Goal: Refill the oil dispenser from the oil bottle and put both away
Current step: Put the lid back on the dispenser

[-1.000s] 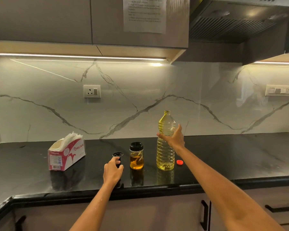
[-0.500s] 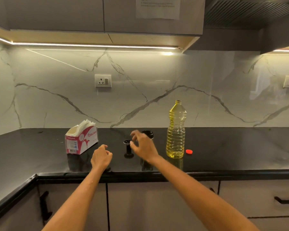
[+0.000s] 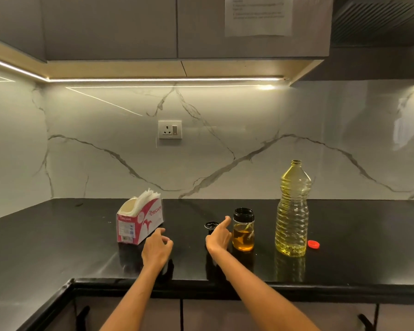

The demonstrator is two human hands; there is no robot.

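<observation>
A tall clear oil bottle (image 3: 292, 211) with yellow oil stands uncapped on the black counter (image 3: 58, 235). Its red cap (image 3: 313, 244) lies just right of it. Left of the bottle stands the glass oil dispenser (image 3: 243, 232), part full of amber oil, with a black collar and no top. The dispenser's black top (image 3: 211, 226) stands to its left, partly hidden by my right hand (image 3: 219, 237). That hand reaches over the top, fingers apart, holding nothing. My left hand (image 3: 156, 250) hovers further left, loosely curled and empty.
A red and white tissue box (image 3: 139, 220) stands left of my hands. A wall socket (image 3: 170, 129) sits on the marble backsplash. Grey upper cabinets (image 3: 177, 27) hang overhead, one with a paper sheet (image 3: 258, 15). Drawers with black handles (image 3: 366, 321) lie under the counter edge.
My right hand left the oil bottle and swung left to the dispenser's black top. My left hand let go of that top and drew back left. The camera turned left.
</observation>
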